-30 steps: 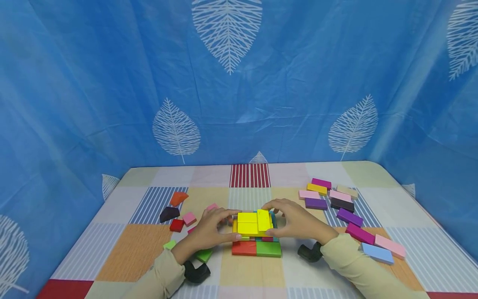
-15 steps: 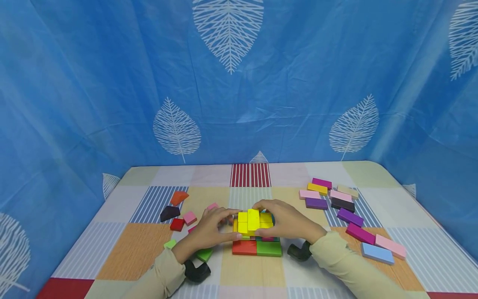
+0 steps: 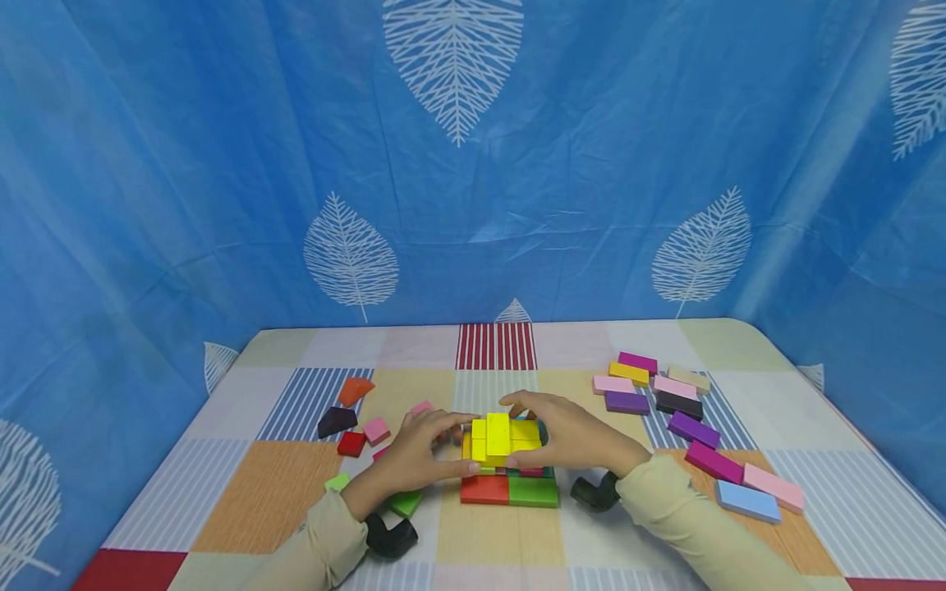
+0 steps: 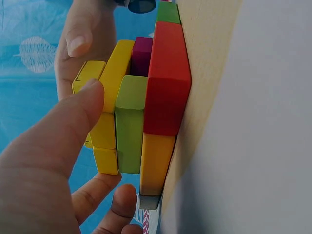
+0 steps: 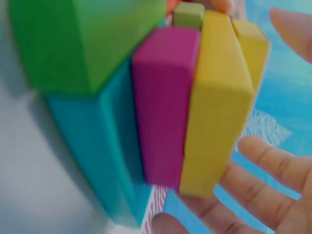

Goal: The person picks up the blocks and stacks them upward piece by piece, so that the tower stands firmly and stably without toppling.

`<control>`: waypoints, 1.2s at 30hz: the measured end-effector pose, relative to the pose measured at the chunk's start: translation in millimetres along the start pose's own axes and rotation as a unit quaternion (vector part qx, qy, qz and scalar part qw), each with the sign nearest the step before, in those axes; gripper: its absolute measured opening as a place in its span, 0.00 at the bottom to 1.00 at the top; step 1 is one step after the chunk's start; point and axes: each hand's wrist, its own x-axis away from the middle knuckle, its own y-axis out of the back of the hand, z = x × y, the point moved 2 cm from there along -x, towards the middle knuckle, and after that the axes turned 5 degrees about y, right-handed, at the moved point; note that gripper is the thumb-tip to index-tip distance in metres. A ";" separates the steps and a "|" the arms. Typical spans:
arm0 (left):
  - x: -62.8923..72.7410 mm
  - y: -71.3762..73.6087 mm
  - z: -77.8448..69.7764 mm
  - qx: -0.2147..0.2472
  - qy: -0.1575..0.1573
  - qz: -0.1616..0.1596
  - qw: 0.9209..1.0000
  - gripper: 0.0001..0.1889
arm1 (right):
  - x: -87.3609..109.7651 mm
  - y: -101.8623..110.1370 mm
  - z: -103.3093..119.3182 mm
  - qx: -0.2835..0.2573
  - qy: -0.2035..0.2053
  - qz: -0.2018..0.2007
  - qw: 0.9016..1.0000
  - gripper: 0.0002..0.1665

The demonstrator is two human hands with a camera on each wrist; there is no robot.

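Observation:
A layered stack of coloured wooden blocks stands in front of me, with a red block (image 3: 484, 490) and a green block (image 3: 534, 492) at its near base. A lime block (image 4: 130, 124) and a magenta block (image 5: 165, 105) form the middle layer. Above lie yellow blocks (image 3: 525, 430), with one yellow block (image 3: 498, 435) across their middle. My left hand (image 3: 415, 454) pinches the left end of the yellow layer, thumb at the near edge, index finger at the far edge. My right hand (image 3: 584, 435) is spread around the right side, its thumb apart from the top block.
On the right lie loose blocks, among them a purple block (image 3: 626, 402), a black block (image 3: 677, 405) and a light blue block (image 3: 747, 501). Orange (image 3: 355, 391), black (image 3: 337, 422) and red pieces (image 3: 351, 444) lie on the left. A green block (image 3: 404, 503) sits beside my left wrist.
The top yellow block has slid left from the right end of the yellow layer to its middle. My right hand moved left with it, then loosened from it. My left hand stayed in place.

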 end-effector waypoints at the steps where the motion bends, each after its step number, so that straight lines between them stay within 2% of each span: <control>1: -0.2 -0.3 -0.1 0.001 0.001 0.001 1.000 0.36 | 1.9 2.4 -2.5 -0.010 -0.003 0.001 1.000 0.46; 6: -0.8 -1.3 -1.0 0.002 0.006 0.002 1.000 0.39 | 17.5 18.5 -18.5 -0.048 -0.013 -0.018 0.999 0.43; 13: 0.6 -1.2 -1.6 0.001 -0.004 -0.005 1.000 0.42 | 43.5 45.2 -46.8 -0.067 -0.006 -0.071 0.995 0.29; 20: 3.2 2.6 -7.2 0.001 -0.020 -0.010 1.000 0.44 | 64.0 68.2 -75.8 -0.078 -0.017 -0.117 0.990 0.18; 23: 3.1 3.7 -12.2 0.002 -0.030 -0.012 0.999 0.44 | 71.1 75.3 -87.0 -0.059 -0.035 -0.130 0.989 0.16; 28: 1.9 5.3 -21.5 0.009 -0.040 -0.009 0.999 0.43 | 79.9 81.6 -98.9 0.009 -0.098 -0.128 0.987 0.14; 32: -1.3 5.9 -27.2 0.017 -0.039 0.000 0.999 0.42 | 80.8 80.5 -102.6 0.059 -0.137 -0.112 0.982 0.14; 36: -5.7 5.3 -30.2 0.030 -0.032 0.013 0.999 0.40 | 78.0 79.2 -100.1 0.091 -0.167 -0.073 0.979 0.18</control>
